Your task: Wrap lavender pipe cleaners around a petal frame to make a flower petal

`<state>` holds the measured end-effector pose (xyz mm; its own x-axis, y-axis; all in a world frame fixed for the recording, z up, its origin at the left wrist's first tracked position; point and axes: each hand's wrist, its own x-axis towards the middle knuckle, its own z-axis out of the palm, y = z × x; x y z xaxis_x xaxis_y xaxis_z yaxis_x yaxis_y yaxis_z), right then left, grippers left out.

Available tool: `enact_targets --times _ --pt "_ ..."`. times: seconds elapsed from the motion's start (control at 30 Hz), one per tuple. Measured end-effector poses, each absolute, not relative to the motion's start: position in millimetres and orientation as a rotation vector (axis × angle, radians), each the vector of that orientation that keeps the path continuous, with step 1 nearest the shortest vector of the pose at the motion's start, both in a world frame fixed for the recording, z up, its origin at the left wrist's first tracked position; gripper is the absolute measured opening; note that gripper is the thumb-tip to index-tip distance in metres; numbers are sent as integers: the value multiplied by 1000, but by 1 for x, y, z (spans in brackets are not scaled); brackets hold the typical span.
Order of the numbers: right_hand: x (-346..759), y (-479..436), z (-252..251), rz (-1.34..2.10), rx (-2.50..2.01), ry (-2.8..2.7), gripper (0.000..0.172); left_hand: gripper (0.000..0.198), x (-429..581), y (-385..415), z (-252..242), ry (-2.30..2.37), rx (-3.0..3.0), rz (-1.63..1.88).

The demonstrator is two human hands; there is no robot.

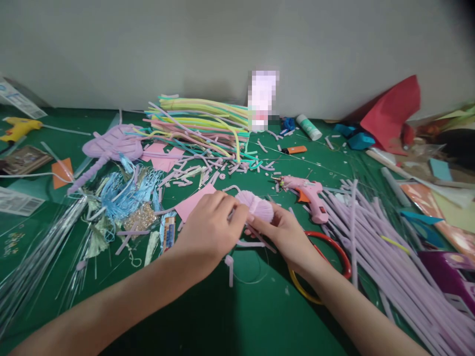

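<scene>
A pair of hands works close together over a green surface [166,316], a fuzzy lilac piece [261,207] between them near the middle of the view. The right hand [287,230] has its thumb and fingers closed on the piece's lower right side. The left hand [211,225] is curled in at the piece's left, its fingertips meeting the work; what exactly they grip is hidden behind the knuckles, so whether that hand is clamped on the piece or only steadying it cannot be told.

The step in hand appears to be shaping or fastening the piece by fingertip. The next move would seem to call for a firm right-hand pinch and small, careful work from the left, without crushing the soft pile.

The piece itself is pale and plush, rounded, with fine ridges fanning outward and a narrow band across its middle that gives it a gathered, bow-like look. Thin lilac stems [254,244] show just below it. To its right lies a pink glue gun [309,193], apart from both hands, with a spread of long lilac pipe cleaners [374,247] beyond.
</scene>
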<state>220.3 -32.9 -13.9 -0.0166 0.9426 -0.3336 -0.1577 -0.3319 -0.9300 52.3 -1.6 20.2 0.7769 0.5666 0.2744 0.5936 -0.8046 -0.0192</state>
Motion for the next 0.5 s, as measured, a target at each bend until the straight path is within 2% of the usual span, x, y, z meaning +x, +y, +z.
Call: enact_targets --times 0.13,0.2,0.3,0.4,0.5 --pt "221 -34 -16 1549 -1286 -913 32 31 49 5 29 -815 -2903 -340" --pt "223 -34 -16 1558 -1277 -908 31 28 44 15 34 -857 -3070 -315" --pt "225 -33 -16 1552 -1283 -910 33 22 36 30 34 -1303 -3432 -604" --pt "226 -32 -16 1551 -1296 -952 32 42 35 37 28 -1927 -3782 -882" --pt "225 -32 -17 1553 -1281 -1022 32 66 42 34 21 -2559 -3506 -1042"
